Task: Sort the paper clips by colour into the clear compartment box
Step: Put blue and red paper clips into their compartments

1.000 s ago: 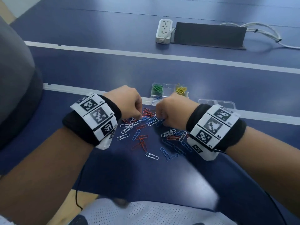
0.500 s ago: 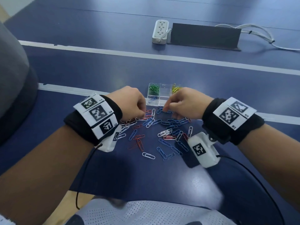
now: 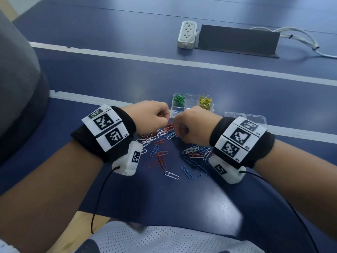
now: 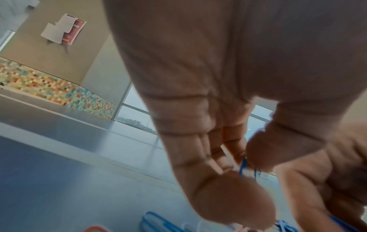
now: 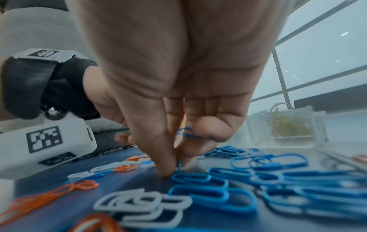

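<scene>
Right wrist view: the right hand [image 5: 174,109] was seen pinching a small blue wire paper clip [image 5: 179,164] against the dark blue table [image 3: 182,207], with more blue clips tucked under its curled fingers. The left hand [image 3: 149,117] was likewise clenched on blue clips [image 4: 243,166]. Neighbouring clips in the loose mixed pile [image 3: 164,157] could be dragged along, interlocked, into the clear plastic compartment box [image 3: 191,96] just beyond.
</scene>
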`<state>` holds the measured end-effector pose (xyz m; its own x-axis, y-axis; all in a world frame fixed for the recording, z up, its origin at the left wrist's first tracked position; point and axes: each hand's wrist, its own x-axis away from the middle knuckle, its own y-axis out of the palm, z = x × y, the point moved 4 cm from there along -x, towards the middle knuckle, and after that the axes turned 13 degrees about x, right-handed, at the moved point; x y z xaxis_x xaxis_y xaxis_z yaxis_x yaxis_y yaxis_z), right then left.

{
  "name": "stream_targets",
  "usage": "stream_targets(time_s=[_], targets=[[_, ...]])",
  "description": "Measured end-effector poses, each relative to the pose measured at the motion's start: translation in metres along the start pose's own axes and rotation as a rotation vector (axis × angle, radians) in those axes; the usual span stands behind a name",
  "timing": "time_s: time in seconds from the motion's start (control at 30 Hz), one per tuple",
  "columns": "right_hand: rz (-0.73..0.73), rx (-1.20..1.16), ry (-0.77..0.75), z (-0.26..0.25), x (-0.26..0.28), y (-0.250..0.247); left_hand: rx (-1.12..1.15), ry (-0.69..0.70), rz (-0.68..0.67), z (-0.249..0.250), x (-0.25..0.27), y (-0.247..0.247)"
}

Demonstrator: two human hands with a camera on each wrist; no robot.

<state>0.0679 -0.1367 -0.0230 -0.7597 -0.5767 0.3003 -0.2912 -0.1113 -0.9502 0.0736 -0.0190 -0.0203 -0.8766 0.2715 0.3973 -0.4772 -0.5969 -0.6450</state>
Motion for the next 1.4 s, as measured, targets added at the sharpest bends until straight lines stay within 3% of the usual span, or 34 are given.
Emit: stream_targets(time_s=[0.27,0.47,0.83,1.03,1.2,1.4], targets=[[-0.048,-0.602,0.291,0.041,0.016,-0.001,-0.234,0.072,-0.054,0.007,-0.01,0.012],[-0.04,-0.276,0.237,0.04,0.024,0.001,-0.397,0.118,-0.014,0.015,-0.015,0.02],[-0.074,0.124,0.124,0.016,0.015,0.012,-0.327,0.092,-0.028,0.017,-0.014,0.016],[-0.087,0.073,0.147,0.015,0.014,0.012,-0.196,0.121,-0.059,0.02,-0.01,0.013],[0.015,0.056,0.191,0.032,0.018,-0.003,-0.184,0.106,-0.056,0.023,-0.013,0.018],[-0.096,0.129,0.213,0.032,0.022,0.011,-0.227,0.117,-0.112,0.034,-0.018,0.029]])
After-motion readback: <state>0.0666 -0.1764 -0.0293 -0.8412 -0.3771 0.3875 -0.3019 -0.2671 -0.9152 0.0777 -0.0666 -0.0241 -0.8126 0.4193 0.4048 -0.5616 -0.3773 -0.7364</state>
